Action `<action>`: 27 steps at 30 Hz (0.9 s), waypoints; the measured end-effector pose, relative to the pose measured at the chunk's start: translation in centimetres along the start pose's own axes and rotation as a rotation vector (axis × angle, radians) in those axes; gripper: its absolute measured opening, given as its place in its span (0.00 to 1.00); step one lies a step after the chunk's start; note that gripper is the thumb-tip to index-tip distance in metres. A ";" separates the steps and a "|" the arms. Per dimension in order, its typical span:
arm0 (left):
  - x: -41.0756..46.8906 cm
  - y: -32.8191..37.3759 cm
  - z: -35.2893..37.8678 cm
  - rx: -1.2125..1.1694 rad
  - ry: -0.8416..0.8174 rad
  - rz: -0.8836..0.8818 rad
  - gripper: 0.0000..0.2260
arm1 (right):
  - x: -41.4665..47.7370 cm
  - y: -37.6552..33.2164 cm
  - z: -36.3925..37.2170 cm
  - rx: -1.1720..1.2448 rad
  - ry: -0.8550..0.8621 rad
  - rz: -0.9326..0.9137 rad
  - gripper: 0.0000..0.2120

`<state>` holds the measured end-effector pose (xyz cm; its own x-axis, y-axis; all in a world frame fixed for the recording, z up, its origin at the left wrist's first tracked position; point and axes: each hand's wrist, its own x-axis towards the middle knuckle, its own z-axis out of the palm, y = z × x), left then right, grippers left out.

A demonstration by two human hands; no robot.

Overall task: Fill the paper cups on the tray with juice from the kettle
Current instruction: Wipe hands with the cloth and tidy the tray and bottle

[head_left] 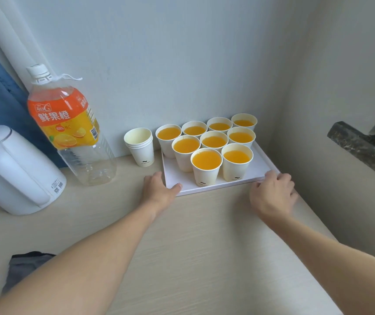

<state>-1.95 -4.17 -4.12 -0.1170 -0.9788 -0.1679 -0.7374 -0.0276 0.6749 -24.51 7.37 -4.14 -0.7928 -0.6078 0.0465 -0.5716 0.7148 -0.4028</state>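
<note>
A white tray (213,189) sits in the table's far right corner against the wall. Several paper cups (206,169) stand on it, each holding orange juice. My left hand (159,189) grips the tray's near left corner, thumb lying on the tray floor. My right hand (272,192) holds the near right corner, fingers curled over the rim. The white kettle (16,171) stands at the far left of the table, lid closed, away from both hands.
A tall, nearly empty orange juice bottle (68,130) stands between kettle and tray. A stack of empty paper cups (140,145) sits just left of the tray. Walls close in behind and to the right. A dark stone ledge (363,151) juts out at right.
</note>
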 end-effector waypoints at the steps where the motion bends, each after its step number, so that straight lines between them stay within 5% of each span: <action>1: -0.1 -0.4 -0.6 -0.029 0.051 -0.022 0.27 | -1.2 -0.6 0.0 0.035 -0.001 -0.040 0.12; 9: 2.1 -4.0 -7.5 -0.314 0.417 -0.223 0.29 | -9.4 -12.2 1.7 0.244 -0.354 -0.593 0.13; 16: 5.0 -7.1 -12.4 -0.563 0.511 -0.349 0.43 | -8.1 -22.0 4.2 0.268 -0.520 -0.541 0.23; 21: 6.9 -10.0 -14.2 -0.548 0.467 -0.143 0.56 | -6.5 -24.6 8.5 0.141 -0.574 -0.523 0.25; 27: 7.7 -10.9 -13.6 -0.479 0.355 0.061 0.43 | -5.4 -25.4 11.1 0.084 -0.476 -0.462 0.28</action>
<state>14.26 -14.15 -3.04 0.1410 -0.9871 0.0757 -0.3447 0.0227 0.9385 -3.32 -11.35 -4.28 -0.2790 -0.9452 -0.1697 -0.7965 0.3265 -0.5089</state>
